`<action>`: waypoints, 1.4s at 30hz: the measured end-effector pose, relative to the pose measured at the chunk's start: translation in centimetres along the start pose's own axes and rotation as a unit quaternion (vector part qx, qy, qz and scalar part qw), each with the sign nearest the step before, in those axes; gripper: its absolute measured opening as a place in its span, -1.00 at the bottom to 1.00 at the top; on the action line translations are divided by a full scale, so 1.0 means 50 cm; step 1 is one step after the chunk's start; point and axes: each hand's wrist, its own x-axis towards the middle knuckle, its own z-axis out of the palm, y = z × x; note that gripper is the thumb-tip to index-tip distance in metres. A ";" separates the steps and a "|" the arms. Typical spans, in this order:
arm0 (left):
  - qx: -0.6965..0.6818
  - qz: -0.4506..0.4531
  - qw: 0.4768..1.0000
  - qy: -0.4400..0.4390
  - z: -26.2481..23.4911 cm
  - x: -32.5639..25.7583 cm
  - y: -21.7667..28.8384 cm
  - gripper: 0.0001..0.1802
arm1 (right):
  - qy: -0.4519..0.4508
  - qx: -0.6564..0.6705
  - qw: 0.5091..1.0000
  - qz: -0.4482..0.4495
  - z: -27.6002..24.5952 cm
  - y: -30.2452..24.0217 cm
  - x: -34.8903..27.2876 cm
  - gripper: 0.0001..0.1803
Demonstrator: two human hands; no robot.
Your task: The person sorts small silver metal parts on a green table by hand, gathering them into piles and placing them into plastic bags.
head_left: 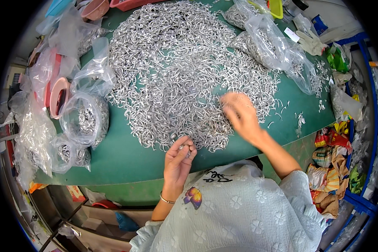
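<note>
A wide pile of small curved silver metal pieces (172, 80) covers much of the green table (126, 164). At the pile's near edge my left hand (179, 161) is closed, palm turned up, with a few of the silver pieces showing between its curled fingers. My right hand (241, 116) is over the right part of the pile, its fingers pointing left and down toward the pieces. Motion blurs those fingertips, so whether they hold a piece cannot be made out.
Clear plastic bags of silver pieces (92, 119) stand on the left, beside a pink container (59, 97). More filled bags (262, 46) lie at the back right, near a white glove (311, 43). Blue shelving (361, 197) with packages stands at the right. An open drawer (107, 222) sits below the table.
</note>
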 end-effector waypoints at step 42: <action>-0.010 -0.037 0.999 0.020 0.010 0.006 0.000 -0.67 | -0.176 -0.162 0.963 0.122 -0.074 0.044 0.095 -0.61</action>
